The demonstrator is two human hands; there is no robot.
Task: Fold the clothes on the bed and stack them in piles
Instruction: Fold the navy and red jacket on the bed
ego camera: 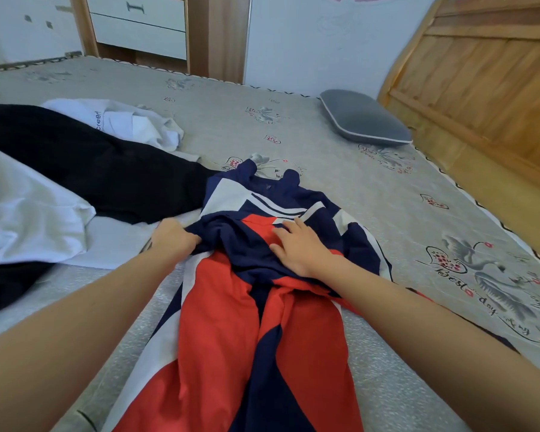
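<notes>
A red, navy and white jacket (pixel 225 322) lies lengthwise in front of me on the bed (pixel 325 145), its collar at the far end. My left hand (pixel 173 236) is closed on a fold of navy fabric at the jacket's left side. Fingers spread, my right hand (pixel 296 244) lies flat on the jacket's middle and presses it down. Left of the jacket lie a black garment (pixel 91 163), a white garment (pixel 22 207) at the near left, and a crumpled white shirt (pixel 131 123) with lettering further back.
A grey pillow (pixel 363 120) lies at the far right by the wooden headboard (pixel 487 82). A wooden cabinet with white drawers (pixel 141 26) stands behind the bed. The patterned mattress cover is bare on the right.
</notes>
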